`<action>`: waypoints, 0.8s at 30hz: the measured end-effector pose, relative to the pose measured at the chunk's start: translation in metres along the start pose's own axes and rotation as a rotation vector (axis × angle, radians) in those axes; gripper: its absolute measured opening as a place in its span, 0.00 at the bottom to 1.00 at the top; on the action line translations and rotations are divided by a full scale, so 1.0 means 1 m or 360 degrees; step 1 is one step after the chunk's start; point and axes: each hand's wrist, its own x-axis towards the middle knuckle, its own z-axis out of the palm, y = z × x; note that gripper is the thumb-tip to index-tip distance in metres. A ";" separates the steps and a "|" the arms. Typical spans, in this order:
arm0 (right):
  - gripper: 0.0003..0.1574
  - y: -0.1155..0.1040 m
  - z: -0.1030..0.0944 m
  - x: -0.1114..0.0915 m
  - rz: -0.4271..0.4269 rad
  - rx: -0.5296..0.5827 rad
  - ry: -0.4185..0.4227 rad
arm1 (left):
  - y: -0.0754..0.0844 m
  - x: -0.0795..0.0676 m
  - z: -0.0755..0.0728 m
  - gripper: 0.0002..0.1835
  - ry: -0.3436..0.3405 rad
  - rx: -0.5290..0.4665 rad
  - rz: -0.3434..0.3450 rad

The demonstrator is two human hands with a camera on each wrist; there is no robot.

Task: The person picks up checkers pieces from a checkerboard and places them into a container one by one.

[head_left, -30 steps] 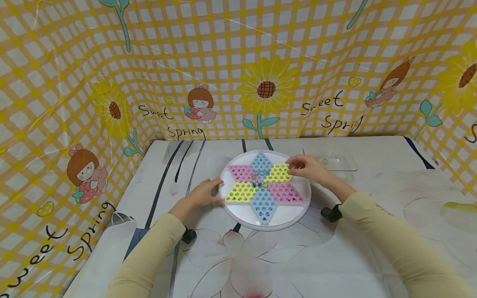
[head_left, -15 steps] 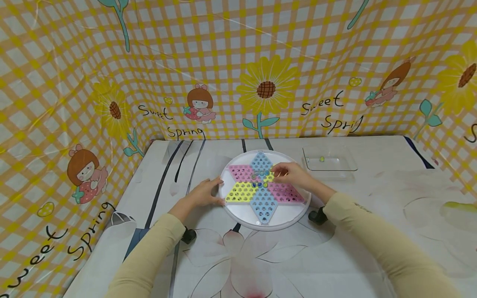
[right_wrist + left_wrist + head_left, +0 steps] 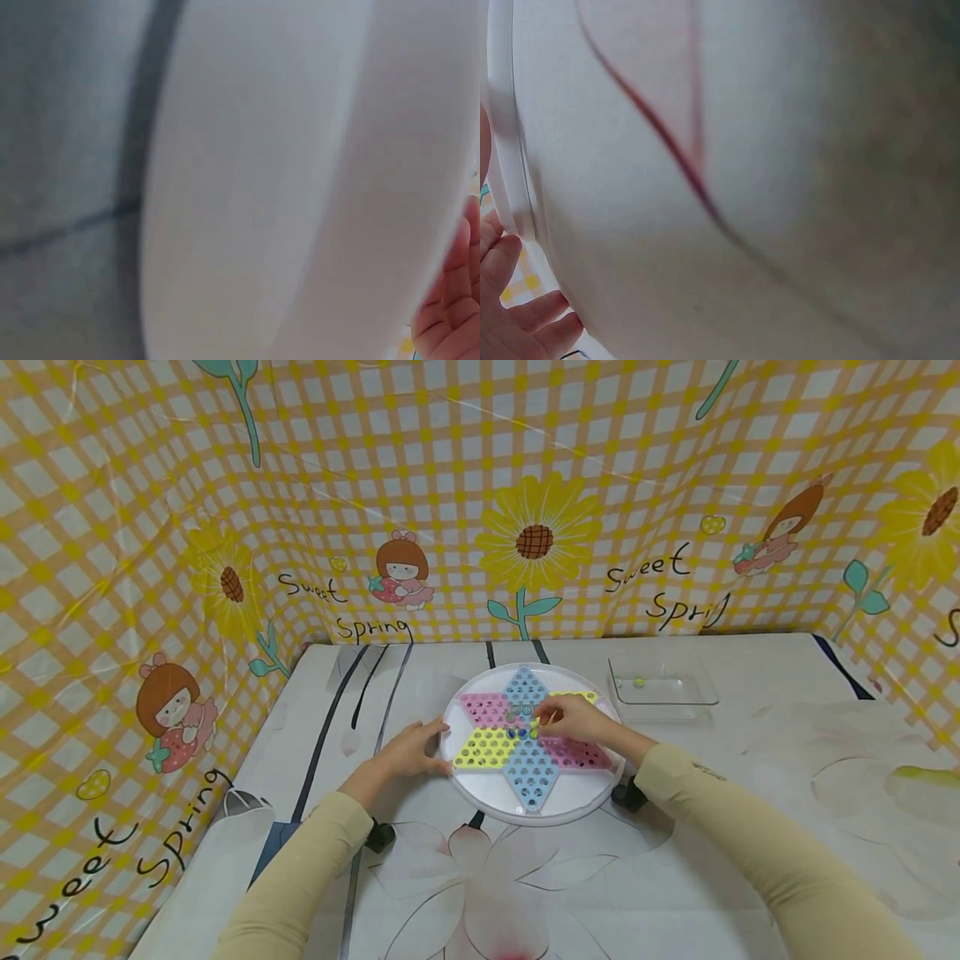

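On the pale bench, a white Chinese checkers board sits between both hands. The left hand touches its rim, fingers spread; the right hand bends over central marbles, whether pinching one I cannot tell.

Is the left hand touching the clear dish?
No, the left hand is at the board's left edge, away from the dish.

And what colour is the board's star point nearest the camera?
The near star point is light blue; it shows best in the head view.
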 end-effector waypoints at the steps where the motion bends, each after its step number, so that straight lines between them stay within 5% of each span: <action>1: 0.17 0.000 0.001 0.001 0.0015 -0.0012 -0.0011 | 0.000 0.000 0.000 0.43 0.0004 0.0001 0.0005; 24: 0.11 -0.009 0.009 0.005 0.0124 -0.0115 -0.0173 | -0.001 0.001 0.000 0.43 -0.0001 -0.0016 0.0004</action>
